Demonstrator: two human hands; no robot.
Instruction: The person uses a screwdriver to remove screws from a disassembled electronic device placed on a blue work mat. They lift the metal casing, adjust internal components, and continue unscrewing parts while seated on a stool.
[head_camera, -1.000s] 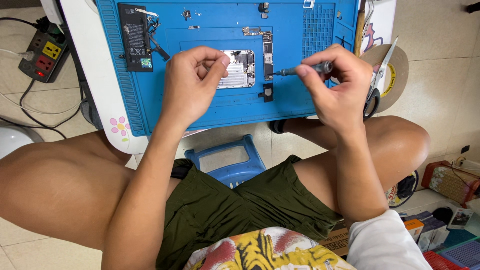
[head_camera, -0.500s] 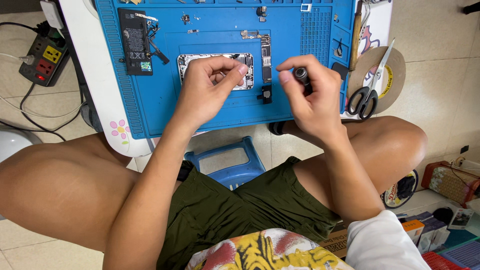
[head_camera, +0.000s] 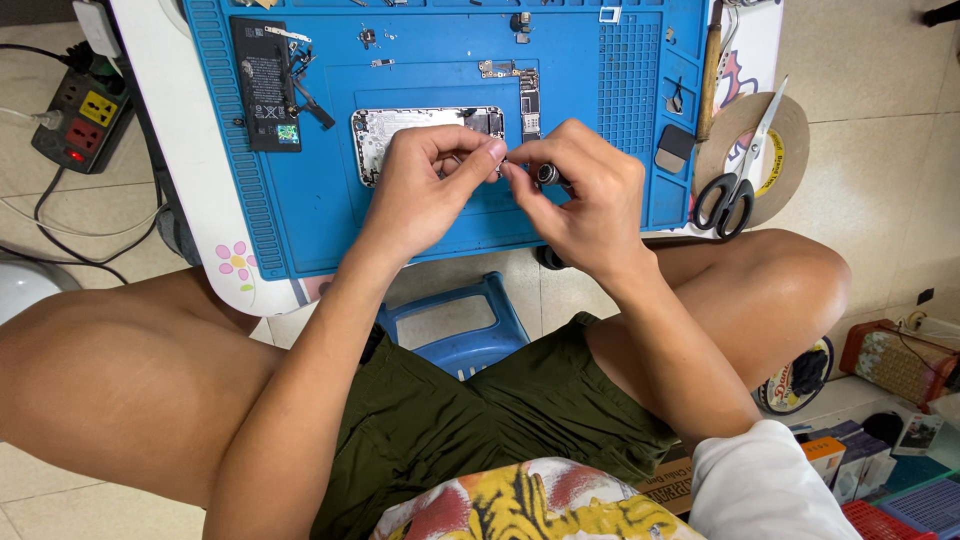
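Seen from the head camera, both forearms reach forward from the lap and meet over the blue work mat (head_camera: 300, 200), which lies on a low white table (head_camera: 190, 170). The left hand (head_camera: 425, 185) is curled, palm down, its thumb and forefinger pinched together at their tips; whatever small part sits between them is too small to make out. The right hand (head_camera: 590, 200) is bent at the wrist, fingers folded around a small screwdriver (head_camera: 548, 174), whose dark round cap shows between thumb and forefinger. The tips of the two hands nearly touch, just in front of the opened phone housing (head_camera: 385, 130), which lies flat on the mat and is partly covered by the left hand's knuckles.

Farther up the mat, a black phone battery (head_camera: 265, 85) lies to the left, and a narrow circuit board (head_camera: 528, 100) lies just beyond the right hand. Off the mat's right edge, black-handled scissors (head_camera: 735, 175) rest across a roll of tape (head_camera: 775, 150). A power strip (head_camera: 80, 120) sits on the floor to the left. A blue stool (head_camera: 455, 325) shows between the person's knees.
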